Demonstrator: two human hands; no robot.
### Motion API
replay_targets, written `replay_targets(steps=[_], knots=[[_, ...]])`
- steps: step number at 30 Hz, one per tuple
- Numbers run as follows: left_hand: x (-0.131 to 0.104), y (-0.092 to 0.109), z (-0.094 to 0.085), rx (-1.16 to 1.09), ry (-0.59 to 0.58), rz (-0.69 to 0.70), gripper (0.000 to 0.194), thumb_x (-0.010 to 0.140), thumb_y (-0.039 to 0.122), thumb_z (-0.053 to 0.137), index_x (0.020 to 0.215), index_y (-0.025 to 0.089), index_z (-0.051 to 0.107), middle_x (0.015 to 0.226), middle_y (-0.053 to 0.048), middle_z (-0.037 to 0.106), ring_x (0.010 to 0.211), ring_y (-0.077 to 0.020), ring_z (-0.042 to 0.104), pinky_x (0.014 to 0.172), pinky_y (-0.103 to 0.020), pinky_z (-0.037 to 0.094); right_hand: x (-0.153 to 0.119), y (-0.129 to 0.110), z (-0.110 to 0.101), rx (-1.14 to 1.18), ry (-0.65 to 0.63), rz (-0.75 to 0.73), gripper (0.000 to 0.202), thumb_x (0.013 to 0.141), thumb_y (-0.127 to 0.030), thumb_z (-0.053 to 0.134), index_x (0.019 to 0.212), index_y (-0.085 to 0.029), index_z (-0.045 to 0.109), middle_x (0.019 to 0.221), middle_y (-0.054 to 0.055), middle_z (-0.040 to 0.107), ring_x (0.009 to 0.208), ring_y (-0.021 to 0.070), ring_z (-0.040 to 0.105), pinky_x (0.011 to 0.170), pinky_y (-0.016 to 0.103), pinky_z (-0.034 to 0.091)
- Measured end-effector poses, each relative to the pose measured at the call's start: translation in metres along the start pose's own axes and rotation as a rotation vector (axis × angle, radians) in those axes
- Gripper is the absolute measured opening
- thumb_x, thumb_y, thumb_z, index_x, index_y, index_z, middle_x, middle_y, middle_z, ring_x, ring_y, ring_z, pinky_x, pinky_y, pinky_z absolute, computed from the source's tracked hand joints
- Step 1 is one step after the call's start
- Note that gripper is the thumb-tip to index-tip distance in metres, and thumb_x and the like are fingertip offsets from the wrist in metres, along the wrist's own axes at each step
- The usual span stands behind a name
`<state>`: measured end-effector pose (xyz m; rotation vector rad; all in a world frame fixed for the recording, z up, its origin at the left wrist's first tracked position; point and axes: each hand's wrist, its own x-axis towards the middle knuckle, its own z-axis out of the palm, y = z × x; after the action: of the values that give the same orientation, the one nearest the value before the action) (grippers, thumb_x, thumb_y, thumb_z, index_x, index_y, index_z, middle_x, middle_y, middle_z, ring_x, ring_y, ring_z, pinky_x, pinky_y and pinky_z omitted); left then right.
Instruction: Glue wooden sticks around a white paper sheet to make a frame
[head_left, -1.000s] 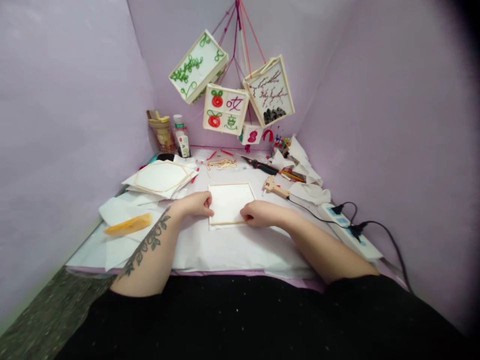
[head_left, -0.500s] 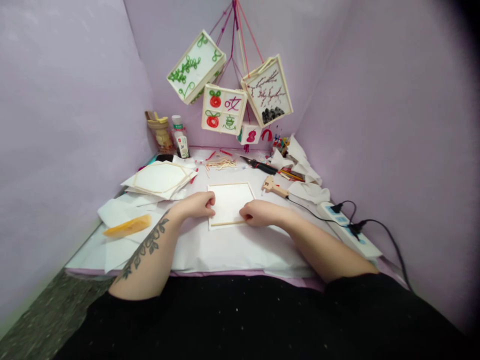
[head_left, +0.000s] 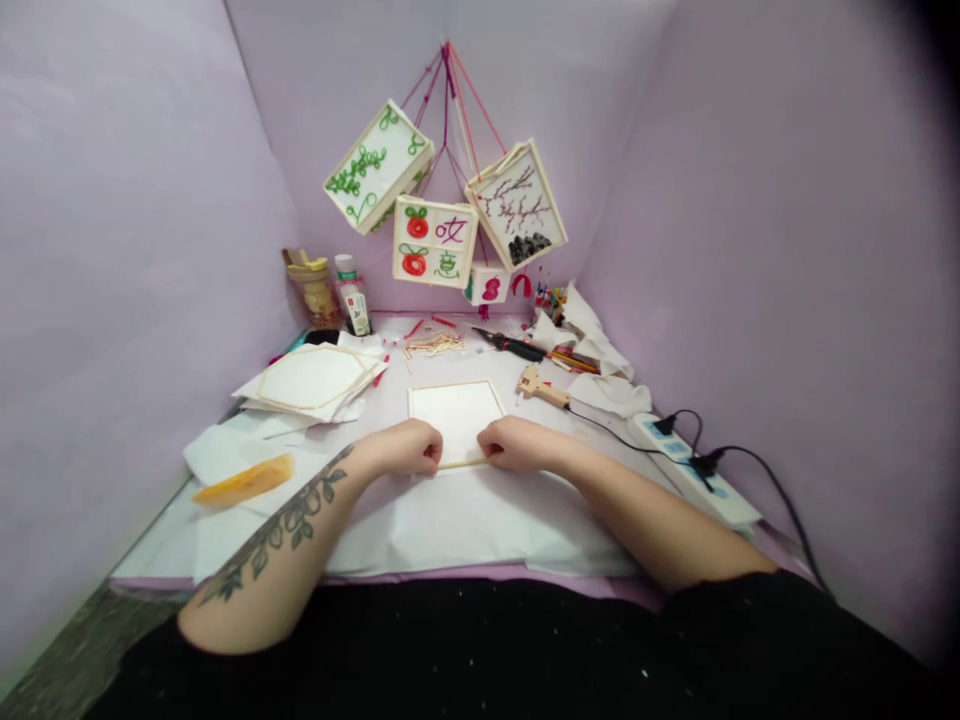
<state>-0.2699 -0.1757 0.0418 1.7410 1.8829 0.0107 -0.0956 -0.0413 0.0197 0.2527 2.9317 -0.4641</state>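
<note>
A white panel (head_left: 455, 412) edged with thin pale wooden strips lies flat on the table in front of me. My left hand (head_left: 412, 447) is closed at its near left corner, fingers curled down onto the edge. At the near right corner my right hand (head_left: 511, 443) is closed too, with its fingertips on the edge. Between the two hands a short length of the near wooden strip (head_left: 460, 463) shows. Both near corners are hidden under my fingers.
A tan glue gun (head_left: 541, 387) lies right of the panel, its cord running to a power strip (head_left: 694, 470). Pliers (head_left: 510, 345) and small sticks (head_left: 435, 345) lie behind. Stacked white panels (head_left: 315, 377) and an orange-yellow piece (head_left: 244, 481) lie left. Decorated boxes (head_left: 435, 240) hang above.
My left hand has moved from the panel's left side to its near left corner. My right hand stays at the near right corner. The view has tilted up slightly.
</note>
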Motion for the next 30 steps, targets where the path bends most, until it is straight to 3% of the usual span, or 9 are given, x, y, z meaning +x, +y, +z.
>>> replay_targets(steps=[3, 6, 9, 11, 14, 17, 21, 24, 30], knots=[[-0.015, 0.005, 0.015, 0.138, 0.167, 0.001, 0.020, 0.078, 0.015, 0.047, 0.077, 0.018, 0.067, 0.083, -0.006, 0.067, 0.078, -0.0198, 0.059, 0.073, -0.030, 0.044, -0.005, 0.001, 0.012, -0.030, 0.093, 0.002, 0.017, 0.079, -0.012, 0.050, 0.077, -0.017, 0.066, 0.081, 0.005, 0.065, 0.072, 0.0147, 0.055, 0.065, 0.023, 0.036], [-0.032, 0.014, 0.049, 0.225, 0.426, -0.040, 0.027, 0.087, 0.018, 0.042, 0.100, 0.016, 0.066, 0.110, -0.013, 0.063, 0.103, -0.0257, 0.055, 0.090, -0.037, 0.043, -0.015, -0.006, 0.028, -0.090, 0.182, 0.080, 0.022, 0.085, -0.012, 0.044, 0.082, -0.015, 0.066, 0.087, 0.009, 0.063, 0.075, 0.0161, 0.056, 0.068, 0.025, 0.038], [-0.040, 0.018, 0.079, 0.247, 0.523, -0.070, 0.033, 0.088, 0.021, 0.045, 0.118, 0.016, 0.059, 0.119, -0.014, 0.061, 0.110, -0.0261, 0.053, 0.094, -0.040, 0.043, -0.025, -0.018, 0.043, -0.151, 0.223, 0.149, 0.026, 0.084, -0.005, 0.042, 0.090, -0.011, 0.066, 0.094, 0.013, 0.062, 0.084, 0.0200, 0.057, 0.076, 0.028, 0.040], [-0.039, 0.019, 0.089, 0.271, 0.542, -0.086, 0.033, 0.089, 0.021, 0.044, 0.119, 0.016, 0.059, 0.119, -0.015, 0.061, 0.111, -0.0263, 0.053, 0.094, -0.041, 0.044, -0.030, -0.024, 0.050, -0.160, 0.255, 0.159, 0.030, 0.082, -0.002, 0.042, 0.099, -0.009, 0.066, 0.100, 0.015, 0.062, 0.093, 0.0232, 0.055, 0.082, 0.030, 0.040], [-0.035, 0.019, 0.088, 0.312, 0.514, -0.102, 0.033, 0.089, 0.021, 0.043, 0.117, 0.017, 0.060, 0.118, -0.015, 0.062, 0.107, -0.0272, 0.056, 0.091, -0.042, 0.044, -0.036, -0.020, 0.051, -0.077, 0.303, 0.139, 0.037, 0.081, -0.001, 0.043, 0.110, -0.012, 0.064, 0.105, 0.015, 0.063, 0.098, 0.0237, 0.054, 0.085, 0.032, 0.041], [-0.035, 0.021, 0.080, 0.332, 0.460, -0.128, 0.033, 0.089, 0.019, 0.041, 0.115, 0.017, 0.062, 0.114, -0.015, 0.064, 0.102, -0.0278, 0.058, 0.086, -0.042, 0.045, -0.044, 0.003, 0.043, 0.135, 0.415, 0.142, 0.039, 0.081, -0.004, 0.044, 0.110, -0.018, 0.066, 0.105, 0.011, 0.065, 0.096, 0.0204, 0.057, 0.085, 0.032, 0.044], [-0.037, 0.023, 0.075, 0.351, 0.403, -0.130, 0.042, 0.085, 0.008, 0.036, 0.119, 0.014, 0.060, 0.115, -0.015, 0.064, 0.104, -0.0280, 0.056, 0.087, -0.041, 0.044, -0.058, 0.037, 0.029, 0.272, 0.650, 0.343, 0.030, 0.081, -0.010, 0.047, 0.099, -0.018, 0.069, 0.101, 0.009, 0.066, 0.082, 0.0184, 0.060, 0.077, 0.032, 0.046], [-0.037, 0.022, 0.075, 0.352, 0.383, -0.150, 0.050, 0.081, 0.000, 0.034, 0.122, 0.015, 0.058, 0.119, -0.014, 0.062, 0.107, -0.0270, 0.055, 0.088, -0.039, 0.043, -0.063, 0.043, 0.029, 0.284, 0.580, 0.261, 0.022, 0.080, -0.013, 0.052, 0.090, -0.018, 0.071, 0.092, 0.008, 0.066, 0.079, 0.0175, 0.060, 0.076, 0.029, 0.046], [-0.039, 0.019, 0.079, 0.343, 0.420, -0.150, 0.051, 0.080, 0.000, 0.035, 0.122, 0.017, 0.058, 0.118, -0.013, 0.063, 0.106, -0.0254, 0.056, 0.086, -0.037, 0.044, -0.056, 0.027, 0.041, 0.237, 0.482, 0.137, 0.018, 0.084, -0.019, 0.054, 0.088, -0.019, 0.072, 0.090, 0.007, 0.065, 0.084, 0.0174, 0.060, 0.080, 0.028, 0.045]])
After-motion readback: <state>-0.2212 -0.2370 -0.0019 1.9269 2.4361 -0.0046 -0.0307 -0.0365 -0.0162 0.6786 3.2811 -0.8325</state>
